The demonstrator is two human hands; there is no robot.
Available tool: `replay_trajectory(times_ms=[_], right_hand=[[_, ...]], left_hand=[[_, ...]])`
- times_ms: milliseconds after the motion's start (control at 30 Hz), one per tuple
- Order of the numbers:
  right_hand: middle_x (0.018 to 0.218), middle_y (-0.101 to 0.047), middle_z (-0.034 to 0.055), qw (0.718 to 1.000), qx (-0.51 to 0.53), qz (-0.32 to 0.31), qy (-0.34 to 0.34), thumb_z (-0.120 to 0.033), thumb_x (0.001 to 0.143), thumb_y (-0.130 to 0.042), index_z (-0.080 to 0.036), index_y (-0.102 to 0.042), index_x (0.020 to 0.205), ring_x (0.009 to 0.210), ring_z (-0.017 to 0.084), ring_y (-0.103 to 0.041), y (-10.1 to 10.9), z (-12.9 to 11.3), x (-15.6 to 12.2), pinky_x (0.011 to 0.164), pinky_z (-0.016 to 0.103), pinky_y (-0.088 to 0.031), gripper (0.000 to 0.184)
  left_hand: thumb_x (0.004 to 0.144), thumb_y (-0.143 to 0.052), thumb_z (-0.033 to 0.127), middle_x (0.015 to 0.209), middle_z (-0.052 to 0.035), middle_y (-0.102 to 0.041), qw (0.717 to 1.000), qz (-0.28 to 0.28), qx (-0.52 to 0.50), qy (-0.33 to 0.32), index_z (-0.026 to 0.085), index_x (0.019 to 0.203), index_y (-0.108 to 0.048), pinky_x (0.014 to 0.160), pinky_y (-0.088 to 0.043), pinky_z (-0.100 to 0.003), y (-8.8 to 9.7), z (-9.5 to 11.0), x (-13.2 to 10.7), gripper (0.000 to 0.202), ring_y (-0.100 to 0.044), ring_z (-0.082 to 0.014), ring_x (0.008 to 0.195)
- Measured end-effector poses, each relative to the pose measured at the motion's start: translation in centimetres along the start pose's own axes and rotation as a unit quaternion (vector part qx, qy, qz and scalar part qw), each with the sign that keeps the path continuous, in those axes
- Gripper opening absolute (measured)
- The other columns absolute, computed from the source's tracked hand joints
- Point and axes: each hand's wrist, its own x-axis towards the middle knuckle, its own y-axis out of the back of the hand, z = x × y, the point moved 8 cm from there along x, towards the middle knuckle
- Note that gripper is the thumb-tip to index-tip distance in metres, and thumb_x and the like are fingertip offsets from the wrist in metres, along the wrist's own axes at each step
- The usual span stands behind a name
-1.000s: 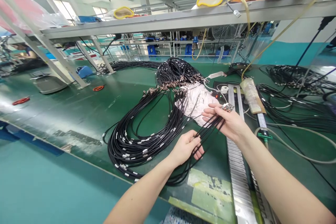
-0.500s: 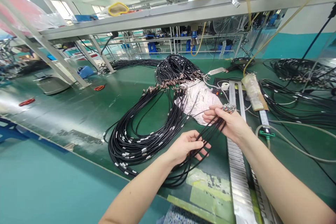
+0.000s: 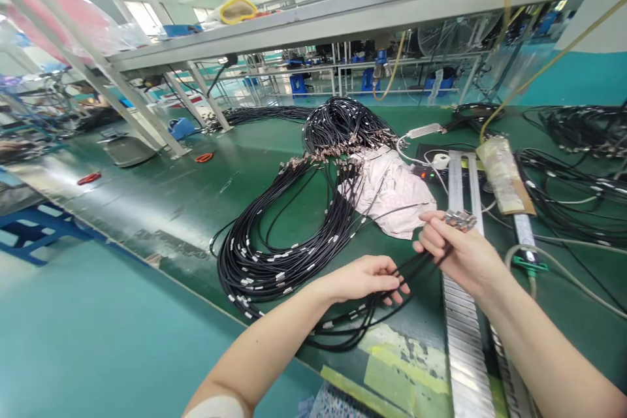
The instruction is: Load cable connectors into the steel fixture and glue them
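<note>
**Right hand (image 3: 453, 241) at the plugs (image 3: 460, 220), left hand (image 3: 376, 281) lower on the bunch (image 3: 422, 264)**

My right hand is closed round the bunch just below the plugs, which stick out past my grip; they are too small to tell whether they sit level. My left hand, apart from the right, curls loosely about the same bunch; I cannot tell whether it grips. The bunch is held over the green table (image 3: 196, 199), between the coil (image 3: 294, 268) and the metal rail (image 3: 467, 346), its lower part curving down towards the near edge.

To handle it well, I judge, the right should pinch cable rather than plugs, while the left guides lightly and smooths out crossings. The plugs want clearance from the cloth (image 3: 399, 186), where a stray cable (image 3: 392, 211) could snag.
</note>
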Motion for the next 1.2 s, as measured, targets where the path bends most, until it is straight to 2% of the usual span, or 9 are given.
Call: replay_trajectory(times_ms=[100,233,333,433,567,700,833,1000,1200], right_hand=[[0.046,-0.022,-0.0109,0.997,-0.004,-0.018,-0.079,-0.029,0.079,-0.064,-0.017,-0.062,0.083,0.037,0.002,-0.018,0.2,1.7,-1.8,0.036,0.016,-0.028,0.012],[0.047,-0.014,-0.0112,0.98,-0.03,-0.043,-0.19,-0.036,0.079,-0.063,-0.017,-0.063,0.084,0.038,0.002,-0.012,0.6,4.4,-5.0,0.034,0.016,-0.018,0.019],[0.048,-0.015,-0.0111,0.975,-0.038,-0.035,-0.217,-0.04,0.077,-0.064,-0.017,-0.062,0.085,0.039,0.001,-0.012,0.4,5.3,-6.3,0.035,0.016,-0.016,0.025],[0.048,-0.016,-0.011,0.973,-0.045,-0.014,-0.228,-0.044,0.075,-0.065,-0.017,-0.061,0.087,0.04,0.001,-0.011,0.1,5.9,-6.5,0.036,0.016,-0.014,0.029],[0.048,-0.015,-0.0117,0.974,-0.038,0.016,-0.221,-0.042,0.075,-0.066,-0.017,-0.06,0.086,0.04,0.002,-0.009,0.4,6.4,-6.2,0.037,0.017,-0.013,0.028],[0.045,-0.017,-0.0116,0.975,-0.021,0.013,-0.22,-0.042,0.076,-0.065,-0.017,-0.06,0.085,0.039,0.002,-0.01,0.9,6.9,-6.5,0.036,0.018,-0.014,0.027],[0.046,-0.017,-0.0112,0.981,-0.014,0.019,-0.193,-0.04,0.078,-0.063,-0.017,-0.061,0.084,0.04,0.002,-0.01,0.6,6.3,-6.5,0.036,0.018,-0.014,0.024],[0.046,-0.017,-0.0115,0.996,-0.023,0.047,-0.078,-0.036,0.074,-0.067,-0.019,-0.06,0.098,0.039,0.003,-0.01,-0.5,1.9,-4.3,0.036,0.019,-0.01,0.03],[0.045,-0.024,-0.013,0.992,-0.032,0.01,0.12,-0.028,0.067,-0.073,-0.021,-0.051,0.115,0.038,0.002,-0.013,-4.1,-5.5,-2.2,0.038,0.02,-0.011,0.053]], left_hand=[[0.077,-0.065,0.036,0.099,-0.0059,-0.065,0.977,0.002,0.215,0.002,0.018,0.1,-0.055,0.069,-0.046,-0.023,2.4,2.2,-0.6,0.031,-0.061,-0.0111,0.077],[0.083,-0.057,0.031,0.1,-0.0042,-0.064,0.874,0.267,0.401,0.06,0.02,0.103,-0.056,0.076,-0.045,-0.025,12.3,5.5,-1.4,0.023,-0.06,-0.0157,0.09],[0.086,-0.054,0.032,0.104,-0.0088,-0.06,0.83,0.349,0.42,0.112,0.014,0.096,-0.058,0.082,-0.045,-0.033,17.4,5.3,-1.1,0.02,-0.056,-0.0207,0.099],[0.086,-0.056,0.033,0.106,-0.0071,-0.058,0.826,0.352,0.409,0.162,0.013,0.103,-0.057,0.082,-0.048,-0.038,19.6,3.3,0.1,0.026,-0.057,-0.0191,0.095],[0.089,-0.053,0.032,0.11,-0.0074,-0.057,0.853,0.351,0.34,0.185,0.014,0.112,-0.054,0.079,-0.051,-0.038,20.5,1.2,0.4,0.03,-0.058,-0.0182,0.093],[0.089,-0.053,0.032,0.104,-0.0065,-0.058,0.876,0.394,0.247,0.125,0.013,0.109,-0.054,0.074,-0.052,-0.035,20.6,1.8,-1.1,0.028,-0.059,-0.0161,0.087],[0.086,-0.055,0.035,0.081,-0.0006,-0.058,0.875,0.454,0.166,-0.019,0.014,0.09,-0.053,0.056,-0.047,-0.021,19.0,5.3,-4.1,0.022,-0.056,-0.0084,0.064],[0.079,-0.055,0.048,0.055,0.0078,-0.049,0.892,0.416,0.097,-0.15,0.021,0.083,-0.04,0.038,-0.033,-0.015,12.4,8.6,-7.5,0.031,-0.042,-0.005,0.04],[0.077,-0.06,0.038,0.046,0.0073,-0.05,0.941,0.301,0.1,-0.115,0.019,0.075,-0.04,0.033,-0.022,-0.012,4.2,5.5,-8.4,0.027,-0.034,-0.0027,0.033]])
